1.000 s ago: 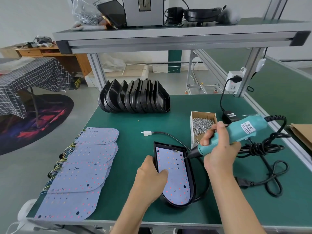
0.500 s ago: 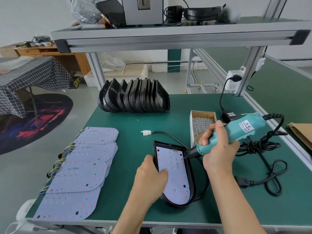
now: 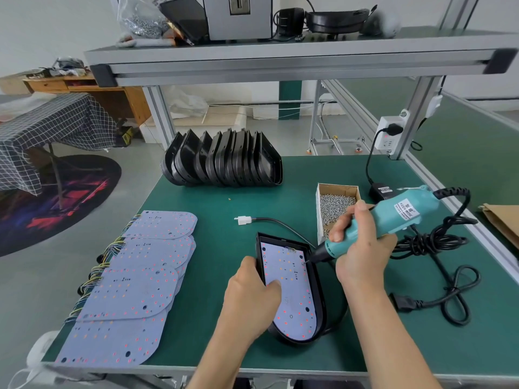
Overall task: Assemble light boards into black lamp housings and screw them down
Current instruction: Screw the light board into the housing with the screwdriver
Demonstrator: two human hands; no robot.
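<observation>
Left hand (image 3: 251, 294): fingers curled over the black D-shaped plastic lamp housing (image 3: 318, 299), thumb pressing the pale LED-dotted light board (image 3: 289, 287) inside it.
Right hand (image 3: 361, 254): fingers wrapped round the teal electric screwdriver (image 3: 393, 217), bit touching the board's edge just beyond the left thumb.
Cardboard box of silver screws (image 3: 335, 209): just behind the right fingers.

I have a single view, a wide-angle camera on the person's head, looking forward and down across the green workbench (image 3: 196, 209). It sits close above the near edge, so both forearms enter from the bottom. The overhead shelf (image 3: 280, 60) crosses the top, and straight lines bow towards the frame edges. No second view overlaps it.
</observation>
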